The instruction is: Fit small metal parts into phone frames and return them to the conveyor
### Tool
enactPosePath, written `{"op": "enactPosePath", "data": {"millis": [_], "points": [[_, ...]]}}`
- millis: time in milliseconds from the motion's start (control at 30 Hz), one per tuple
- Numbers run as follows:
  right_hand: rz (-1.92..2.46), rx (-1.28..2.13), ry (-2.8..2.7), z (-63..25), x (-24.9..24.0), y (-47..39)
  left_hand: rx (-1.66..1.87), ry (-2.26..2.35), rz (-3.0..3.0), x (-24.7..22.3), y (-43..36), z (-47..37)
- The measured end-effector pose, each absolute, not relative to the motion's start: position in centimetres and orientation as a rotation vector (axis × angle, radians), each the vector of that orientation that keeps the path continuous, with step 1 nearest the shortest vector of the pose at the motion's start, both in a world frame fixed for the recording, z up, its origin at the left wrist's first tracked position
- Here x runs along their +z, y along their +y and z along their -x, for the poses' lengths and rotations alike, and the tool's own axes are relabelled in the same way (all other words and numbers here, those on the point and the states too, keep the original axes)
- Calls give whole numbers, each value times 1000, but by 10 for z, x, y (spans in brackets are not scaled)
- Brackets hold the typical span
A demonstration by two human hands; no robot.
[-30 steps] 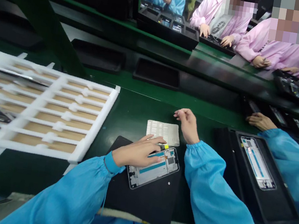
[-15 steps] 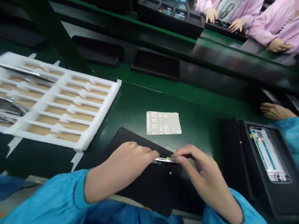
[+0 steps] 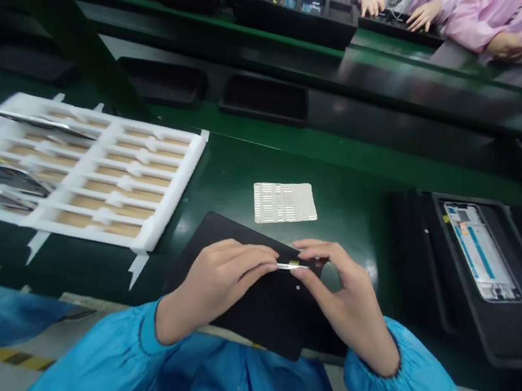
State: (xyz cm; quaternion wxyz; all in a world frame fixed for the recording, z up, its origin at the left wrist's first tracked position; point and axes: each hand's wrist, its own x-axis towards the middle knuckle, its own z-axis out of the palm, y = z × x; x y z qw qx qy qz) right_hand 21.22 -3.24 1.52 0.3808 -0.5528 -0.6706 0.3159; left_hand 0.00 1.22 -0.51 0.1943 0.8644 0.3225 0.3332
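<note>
Between my hands, a phone frame (image 3: 285, 266) is held edge-on above a black mat (image 3: 254, 300); only a thin silver edge and a yellow bit show. My left hand (image 3: 220, 281) grips its left end, fingers on top and the thumb hidden. At the other end my right hand (image 3: 338, 287) pinches it, thumb below and fingertips at the far side. Just beyond the mat lies a pale sheet (image 3: 284, 202) with rows of small silvery strips.
A white foam rack (image 3: 150, 204) at left holds several phone parts on edge. On the right, another phone frame (image 3: 484, 254) with blue strips lies in a black tray (image 3: 486, 340). Black trays (image 3: 265, 99) line the back. Co-workers' hands (image 3: 371, 1) are across the bench.
My right fingers have spread, with the thumb now under the phone frame's edge. The co-worker's arm at right has left the view. The camera view has shifted slightly.
</note>
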Motion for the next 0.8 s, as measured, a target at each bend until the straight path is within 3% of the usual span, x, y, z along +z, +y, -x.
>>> {"op": "enactPosePath", "data": {"millis": [800], "points": [[1159,413,-1870,-214,-21,-43,686,857,-2708,14,11,-2]]}}
